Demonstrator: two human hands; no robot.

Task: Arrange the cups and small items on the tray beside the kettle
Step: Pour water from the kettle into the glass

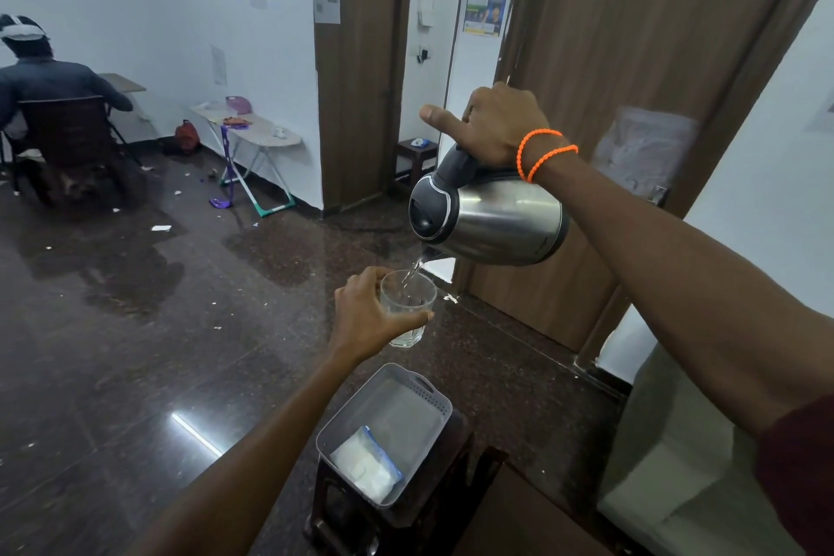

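Water pours from kettle (489, 217) into glass (408, 307)
Right hand (496, 126) grips the kettle handle; left hand (370, 314) wraps the glass above the grey tray (433, 397)

A dark wooden stool (456, 456) stands on the glossy dark stone floor (135, 330). On the stool sits a grey plastic tray (433, 397), which holds a clear bag (368, 463) of white contents at its near end.
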